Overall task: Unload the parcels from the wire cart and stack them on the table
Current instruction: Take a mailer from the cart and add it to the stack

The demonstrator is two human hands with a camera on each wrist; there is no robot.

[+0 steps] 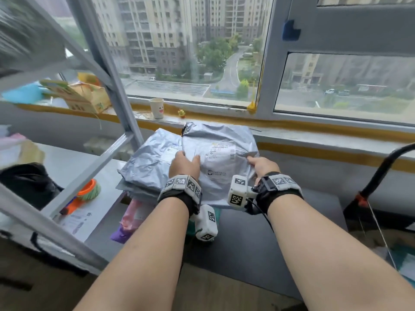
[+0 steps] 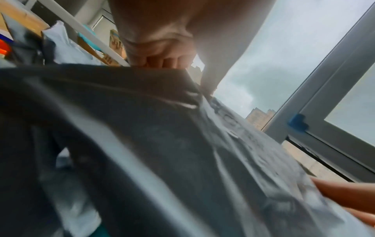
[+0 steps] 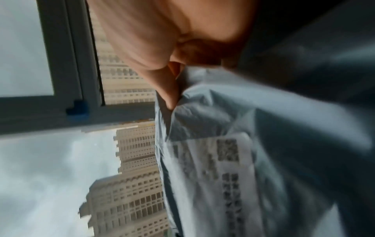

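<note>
A grey plastic mailer parcel (image 1: 217,153) with a white label is held between both hands above the dark table (image 1: 292,243), by the window sill. My left hand (image 1: 185,162) grips its left edge, thumb on top and fingers (image 2: 160,61) curled under. My right hand (image 1: 258,163) pinches a fold of its right edge; the thumb (image 3: 168,89) presses the plastic. The parcel (image 2: 182,144) (image 3: 243,144) overlaps a stack of grey parcels (image 1: 148,158) lying to the left. I cannot pick out a wire cart in these views.
A grey metal rack frame (image 1: 107,70) slants across the left. On the sill stand a paper cup (image 1: 156,108), a small yellow figure (image 1: 181,113) and a cardboard box (image 1: 83,95). Pink and purple parcels (image 1: 132,218) lie under the stack. A black curved tube (image 1: 381,171) rises at right.
</note>
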